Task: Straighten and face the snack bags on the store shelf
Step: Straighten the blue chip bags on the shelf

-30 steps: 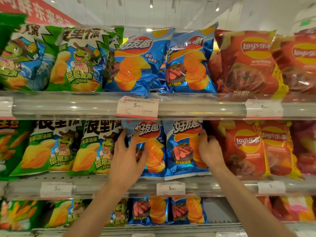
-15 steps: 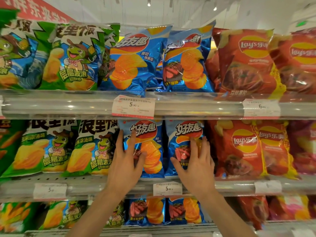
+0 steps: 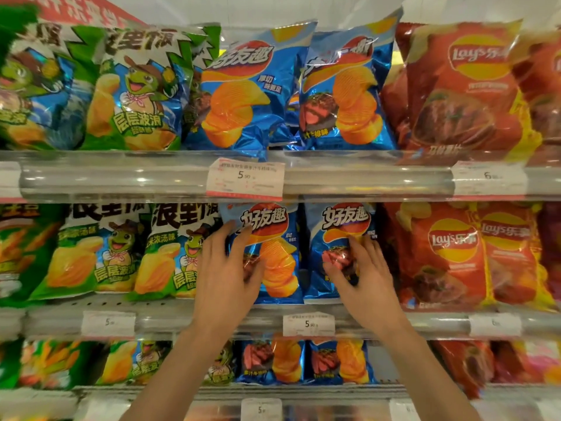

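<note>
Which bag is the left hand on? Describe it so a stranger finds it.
Find the middle shelf, the one with two blue bags between green turtle bags and red Lay's bags. The left hand rests on the left blue bag. Unlike its twin under the right hand, it borders the green turtle bag.

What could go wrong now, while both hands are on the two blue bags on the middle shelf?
1. The left hand and right hand press on the two blue bags; hard pressure might crush the chips.
2. The bags reach close to the shelf rail; a pull may tip one over it.
3. The loose price tag above could be knocked off.
</note>
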A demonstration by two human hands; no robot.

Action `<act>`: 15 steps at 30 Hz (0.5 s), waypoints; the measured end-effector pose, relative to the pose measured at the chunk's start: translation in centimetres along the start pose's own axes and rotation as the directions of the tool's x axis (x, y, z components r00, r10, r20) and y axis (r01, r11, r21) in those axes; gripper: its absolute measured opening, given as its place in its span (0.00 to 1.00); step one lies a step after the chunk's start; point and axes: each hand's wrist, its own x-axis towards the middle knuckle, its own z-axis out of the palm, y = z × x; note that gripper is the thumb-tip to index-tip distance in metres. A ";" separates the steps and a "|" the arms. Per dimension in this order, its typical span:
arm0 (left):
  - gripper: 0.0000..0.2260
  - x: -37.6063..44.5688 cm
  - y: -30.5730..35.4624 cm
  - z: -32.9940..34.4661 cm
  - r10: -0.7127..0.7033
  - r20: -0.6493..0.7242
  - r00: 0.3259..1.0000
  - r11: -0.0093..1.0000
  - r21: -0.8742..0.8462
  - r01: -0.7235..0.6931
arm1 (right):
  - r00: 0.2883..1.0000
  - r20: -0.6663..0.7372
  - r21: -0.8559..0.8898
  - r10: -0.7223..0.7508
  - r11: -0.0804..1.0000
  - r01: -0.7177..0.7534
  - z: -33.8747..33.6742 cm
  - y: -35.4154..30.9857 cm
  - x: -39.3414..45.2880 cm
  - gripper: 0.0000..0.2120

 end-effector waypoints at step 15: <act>0.12 -3.2 2.5 -1.1 -0.134 0.149 0.980 0.823 -0.534 0.194 | 0.980 -0.143 0.183 0.141 0.976 -0.114 -4.5 0.7 -6.3 0.07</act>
